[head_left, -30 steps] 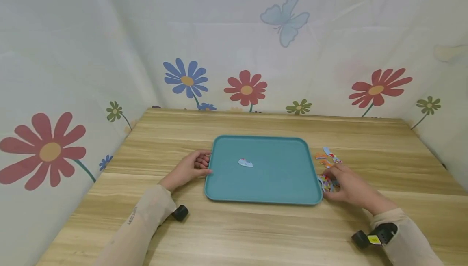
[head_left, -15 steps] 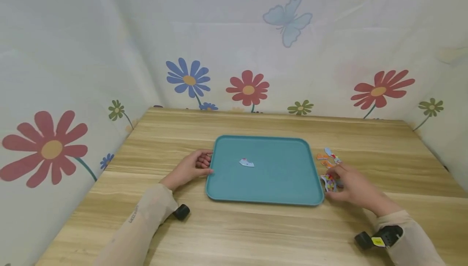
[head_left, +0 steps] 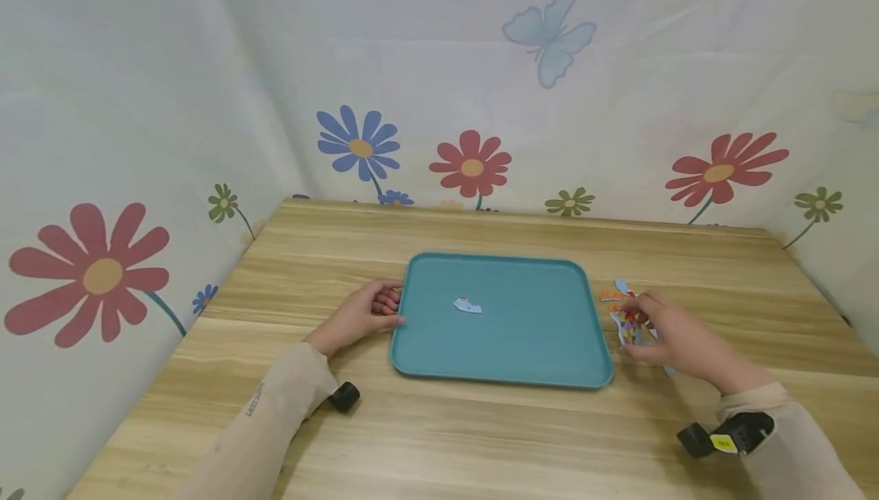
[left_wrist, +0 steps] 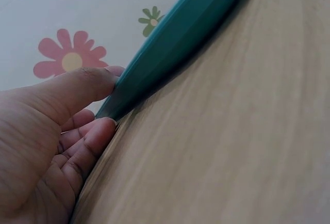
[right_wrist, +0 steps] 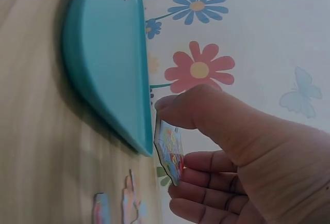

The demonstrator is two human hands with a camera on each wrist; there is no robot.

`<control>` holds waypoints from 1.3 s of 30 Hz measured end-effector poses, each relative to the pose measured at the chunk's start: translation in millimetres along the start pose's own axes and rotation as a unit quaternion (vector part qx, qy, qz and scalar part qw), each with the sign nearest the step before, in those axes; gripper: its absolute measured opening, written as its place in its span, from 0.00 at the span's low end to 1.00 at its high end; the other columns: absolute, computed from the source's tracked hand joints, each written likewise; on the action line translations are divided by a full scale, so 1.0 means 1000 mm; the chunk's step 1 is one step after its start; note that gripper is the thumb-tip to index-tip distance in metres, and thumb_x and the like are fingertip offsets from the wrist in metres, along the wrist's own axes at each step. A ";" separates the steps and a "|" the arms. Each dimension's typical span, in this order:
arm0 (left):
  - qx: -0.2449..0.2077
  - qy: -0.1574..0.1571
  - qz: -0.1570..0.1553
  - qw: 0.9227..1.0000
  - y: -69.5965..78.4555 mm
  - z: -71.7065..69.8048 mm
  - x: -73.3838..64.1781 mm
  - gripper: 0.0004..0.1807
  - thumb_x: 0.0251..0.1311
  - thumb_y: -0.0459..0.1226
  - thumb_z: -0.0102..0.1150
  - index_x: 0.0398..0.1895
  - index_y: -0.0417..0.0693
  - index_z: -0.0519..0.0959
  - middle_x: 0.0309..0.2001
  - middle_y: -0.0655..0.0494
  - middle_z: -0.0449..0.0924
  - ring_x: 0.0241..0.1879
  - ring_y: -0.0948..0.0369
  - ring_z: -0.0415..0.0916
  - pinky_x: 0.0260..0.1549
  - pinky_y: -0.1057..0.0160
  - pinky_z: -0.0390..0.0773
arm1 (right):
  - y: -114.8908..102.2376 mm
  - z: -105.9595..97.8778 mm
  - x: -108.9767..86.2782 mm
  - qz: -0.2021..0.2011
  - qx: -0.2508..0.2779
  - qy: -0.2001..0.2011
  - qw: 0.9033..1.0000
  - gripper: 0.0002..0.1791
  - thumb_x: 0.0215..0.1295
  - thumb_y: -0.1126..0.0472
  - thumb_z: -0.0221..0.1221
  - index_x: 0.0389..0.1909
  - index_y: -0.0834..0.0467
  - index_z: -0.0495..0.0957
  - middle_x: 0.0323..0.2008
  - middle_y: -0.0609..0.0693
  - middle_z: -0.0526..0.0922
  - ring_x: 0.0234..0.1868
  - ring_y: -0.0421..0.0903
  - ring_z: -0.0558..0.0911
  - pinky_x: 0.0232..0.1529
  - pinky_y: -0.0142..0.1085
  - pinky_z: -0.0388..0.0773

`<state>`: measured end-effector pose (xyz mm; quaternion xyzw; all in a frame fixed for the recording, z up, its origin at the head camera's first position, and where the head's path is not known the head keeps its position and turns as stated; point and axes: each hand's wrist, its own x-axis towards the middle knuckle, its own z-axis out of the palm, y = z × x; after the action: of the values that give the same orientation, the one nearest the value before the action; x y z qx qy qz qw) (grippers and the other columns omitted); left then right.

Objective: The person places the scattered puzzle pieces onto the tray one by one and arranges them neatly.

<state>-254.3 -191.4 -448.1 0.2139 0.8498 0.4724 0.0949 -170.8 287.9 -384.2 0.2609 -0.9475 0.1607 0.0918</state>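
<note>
A teal tray (head_left: 508,347) lies on the wooden table with a small pale blue puzzle piece (head_left: 468,306) left of its middle. My left hand (head_left: 359,317) grips the tray's left rim, thumb on top and fingertips against its lower side, as the left wrist view shows. Beyond the tray's right edge, my right hand (head_left: 676,340) pinches a colourful puzzle piece (right_wrist: 169,149) between thumb and fingers. In the right wrist view that piece stands tilted, above the table. Orange puzzle pieces (head_left: 608,296) lie just behind it, partly covered by the right hand.
The wooden table (head_left: 426,439) runs on all sides of the tray. A pale blue piece (head_left: 669,370) shows below the right hand. A white curtain (head_left: 412,50) with printed flowers and a butterfly hangs behind the table and at both sides.
My right hand has taken up the colourful puzzle piece and shifted slightly right and up, uncovering a pale blue piece beneath it. The left hand keeps its place on the tray.
</note>
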 end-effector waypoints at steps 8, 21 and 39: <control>0.004 0.004 0.005 1.000 0.003 -0.003 -0.001 0.36 0.55 0.36 0.68 0.66 0.36 0.65 0.50 0.43 0.75 0.45 0.57 0.74 0.45 0.68 0.78 | -0.008 -0.015 0.014 -0.011 -0.007 -0.005 1.000 0.24 0.46 0.61 0.71 0.43 0.67 0.76 0.36 0.52 0.75 0.35 0.44 0.77 0.34 0.36 0.79; 0.001 0.007 0.010 1.000 0.000 -0.002 -0.002 0.35 0.55 0.34 0.68 0.65 0.34 0.66 0.49 0.41 0.75 0.45 0.55 0.74 0.45 0.67 0.78 | -0.025 -0.020 0.046 0.001 -0.012 -0.054 0.998 0.26 0.50 0.56 0.71 0.47 0.66 0.76 0.39 0.53 0.77 0.40 0.48 0.78 0.41 0.43 0.79; -0.001 0.012 0.017 1.000 0.001 0.002 -0.001 0.35 0.55 0.31 0.67 0.66 0.32 0.64 0.49 0.39 0.75 0.46 0.53 0.74 0.44 0.64 0.78 | -0.040 0.003 0.089 -0.002 0.007 -0.080 0.997 0.27 0.50 0.54 0.71 0.47 0.67 0.76 0.38 0.53 0.76 0.39 0.47 0.79 0.40 0.42 0.80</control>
<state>-252.5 -190.1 -448.8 0.2225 0.8465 0.4774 0.0770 -225.6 213.0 -353.6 0.2752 -0.9502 0.1455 0.0144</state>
